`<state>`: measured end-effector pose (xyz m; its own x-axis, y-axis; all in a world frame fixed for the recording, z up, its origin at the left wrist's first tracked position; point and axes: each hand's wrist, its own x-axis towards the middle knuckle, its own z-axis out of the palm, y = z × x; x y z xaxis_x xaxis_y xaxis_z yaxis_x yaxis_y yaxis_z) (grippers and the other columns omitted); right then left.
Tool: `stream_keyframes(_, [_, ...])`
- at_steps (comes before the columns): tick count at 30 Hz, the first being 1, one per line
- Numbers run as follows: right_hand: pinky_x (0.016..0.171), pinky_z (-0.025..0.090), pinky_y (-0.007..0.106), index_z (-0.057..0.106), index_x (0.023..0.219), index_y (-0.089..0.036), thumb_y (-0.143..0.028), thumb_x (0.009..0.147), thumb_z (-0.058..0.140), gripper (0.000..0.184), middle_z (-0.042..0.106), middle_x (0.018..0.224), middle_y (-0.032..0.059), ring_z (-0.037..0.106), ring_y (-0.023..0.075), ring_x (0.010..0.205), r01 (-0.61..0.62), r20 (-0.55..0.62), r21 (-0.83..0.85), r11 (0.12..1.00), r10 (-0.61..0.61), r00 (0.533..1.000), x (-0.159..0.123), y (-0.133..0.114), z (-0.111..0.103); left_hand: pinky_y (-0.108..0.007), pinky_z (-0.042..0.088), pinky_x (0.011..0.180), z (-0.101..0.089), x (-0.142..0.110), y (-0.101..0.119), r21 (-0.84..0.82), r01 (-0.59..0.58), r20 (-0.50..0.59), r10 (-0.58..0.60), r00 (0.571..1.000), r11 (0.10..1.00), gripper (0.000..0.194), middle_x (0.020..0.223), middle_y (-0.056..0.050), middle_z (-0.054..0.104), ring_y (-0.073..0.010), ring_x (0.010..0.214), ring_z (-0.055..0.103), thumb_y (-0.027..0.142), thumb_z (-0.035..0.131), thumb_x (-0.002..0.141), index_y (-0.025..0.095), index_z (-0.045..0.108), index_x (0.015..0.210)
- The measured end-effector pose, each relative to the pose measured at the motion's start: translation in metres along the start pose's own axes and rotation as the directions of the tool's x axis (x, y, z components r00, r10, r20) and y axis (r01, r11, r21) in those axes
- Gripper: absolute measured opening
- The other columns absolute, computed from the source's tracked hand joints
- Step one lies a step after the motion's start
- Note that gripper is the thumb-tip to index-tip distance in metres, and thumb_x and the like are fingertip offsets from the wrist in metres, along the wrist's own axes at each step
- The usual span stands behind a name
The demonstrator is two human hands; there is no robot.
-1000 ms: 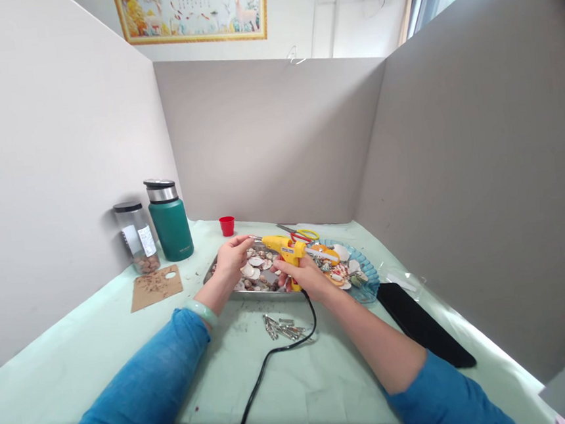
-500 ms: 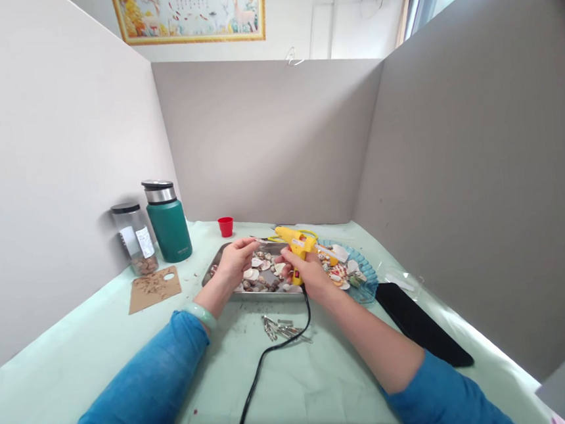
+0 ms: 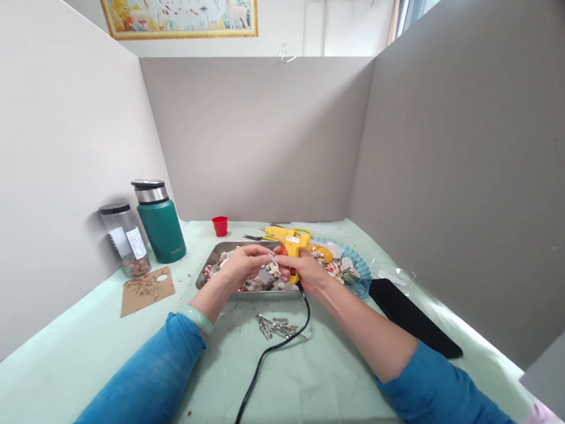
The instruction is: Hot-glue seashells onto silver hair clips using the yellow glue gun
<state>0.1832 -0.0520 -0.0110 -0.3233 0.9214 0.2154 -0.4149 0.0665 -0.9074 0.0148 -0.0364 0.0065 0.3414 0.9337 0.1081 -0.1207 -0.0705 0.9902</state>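
Note:
My right hand (image 3: pixel 310 272) is wrapped round the handle of a yellow hot glue gun (image 3: pixel 285 238), whose nozzle points left. A black cord (image 3: pixel 270 351) runs from the handle down to the table's front edge. My left hand (image 3: pixel 245 267) pinches a small pale thing (image 3: pixel 272 257), too small to name, and its fingertips meet those of my right hand. Both hands are above a metal tray (image 3: pixel 212 256) of shells. Right of the glue gun, a blue scalloped plate (image 3: pixel 364 274) holds more shells and orange pieces. Several metal clips (image 3: pixel 277 328) lie in front of the tray.
A green bottle (image 3: pixel 162 229), a lidded clear jar (image 3: pixel 125 242) and a brown card (image 3: pixel 146 293) with crumbs stand or lie at left. A red cup (image 3: pixel 220 226) is at the back. A black flat object (image 3: pixel 415 319) lies right. Grey partitions (image 3: pixel 260 135) enclose the table.
My left hand has moved right with the small thing, away from the nozzle, to meet my right fingertips. The glue gun rose and shifted right, then came back left. The view has turned slightly.

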Motion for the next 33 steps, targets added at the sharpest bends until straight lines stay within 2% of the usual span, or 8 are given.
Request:
stream_keyframes(2, [0.044,0.041,0.019,0.056,0.086,-0.017,-0.027,0.061,0.079,0.035,0.047,0.051,-0.0089,0.041,0.0048,0.043,0.005,-0.010,0.031,1.000,-0.004,1.000,0.000,-0.001,0.001,-0.021,0.007,0.039,-0.001,0.000,0.001,-0.001,0.031,0.008,-0.031,0.999,1.000,0.030,0.048,0.005,0.044,-0.0001,0.036,0.021,0.028,0.083,0.057,0.012,0.069,0.078])
stream_keyframes(6, [0.043,0.042,0.019,0.056,0.086,-0.018,-0.027,0.058,0.080,0.039,0.047,0.052,-0.0089,0.042,0.0051,0.043,0.022,-0.092,0.072,0.997,-0.015,0.996,0.001,-0.002,0.002,-0.018,0.012,0.036,-0.005,0.004,0.002,-0.028,0.226,-0.027,-0.227,0.974,0.974,0.027,0.050,0.007,0.042,-0.0003,0.035,0.023,0.018,0.081,0.060,0.012,0.065,0.081])
stream_keyframes(9, [0.043,0.043,0.019,0.055,0.085,-0.018,-0.025,0.057,0.080,0.039,0.050,0.054,-0.0078,0.044,0.0055,0.044,0.051,-0.141,0.089,0.995,-0.038,0.989,0.003,0.000,0.001,-0.018,0.034,0.040,-0.009,0.008,0.000,-0.156,0.293,-0.080,-0.308,0.948,0.943,0.017,0.059,0.001,0.053,-0.0060,0.045,0.047,0.015,0.074,0.070,0.012,0.060,0.078])
stream_keyframes(12, [0.043,0.043,0.019,0.055,0.085,-0.018,-0.024,0.057,0.080,0.039,0.052,0.056,-0.0071,0.046,0.0058,0.045,0.075,-0.173,0.095,0.993,-0.057,0.983,0.005,0.001,0.000,-0.026,0.054,0.065,-0.009,0.009,-0.002,-0.290,0.325,0.000,-0.340,0.941,0.900,0.007,0.081,-0.011,0.065,-0.0157,0.073,0.065,0.009,0.065,0.077,0.009,0.060,0.082])
stream_keyframes(17, [0.043,0.043,0.019,0.055,0.086,-0.018,-0.024,0.058,0.079,0.037,0.052,0.053,-0.0073,0.048,0.0065,0.043,0.083,-0.190,0.094,0.992,-0.064,0.980,0.007,0.003,0.000,-0.032,0.053,0.088,-0.006,0.007,-0.002,-0.338,0.256,0.033,-0.260,0.965,0.906,0.022,0.092,-0.019,0.068,-0.0226,0.092,0.069,-0.008,0.056,0.073,0.004,0.061,0.091])
stream_keyframes(22, [0.043,0.045,0.019,0.055,0.088,-0.018,-0.024,0.058,0.078,0.038,0.054,0.052,-0.0072,0.049,0.0074,0.044,0.100,-0.221,0.068,0.993,-0.083,0.972,0.008,0.007,-0.002,-0.029,0.058,0.070,-0.002,0.004,0.000,-0.235,0.196,-0.030,-0.209,0.978,0.952,0.015,0.088,-0.017,0.069,-0.0191,0.072,0.070,-0.001,0.062,0.075,0.006,0.060,0.089])
stream_keyframes(28, [0.048,0.049,0.022,0.057,0.088,-0.018,-0.025,0.059,0.077,0.037,0.060,0.056,-0.0043,0.056,0.0099,0.047,0.113,-0.243,-0.032,0.993,-0.117,0.963,0.006,0.007,0.001,-0.027,0.055,0.060,0.012,0.001,-0.002,-0.024,-0.012,-0.222,0.007,0.975,1.000,0.015,0.067,-0.005,0.065,-0.0145,0.058,0.066,0.011,0.071,0.073,0.010,0.058,0.082])
stream_keyframes(33, [0.054,0.054,0.026,0.058,0.087,-0.017,-0.026,0.057,0.077,0.037,0.063,0.060,-0.0028,0.060,0.0124,0.052,0.094,-0.283,-0.085,0.992,-0.114,0.952,0.004,0.007,0.006,-0.024,0.049,0.051,0.017,0.003,-0.006,0.088,-0.141,-0.250,0.159,0.955,0.986,0.022,0.065,0.000,0.061,-0.0100,0.051,0.059,0.020,0.075,0.067,0.012,0.057,0.077])
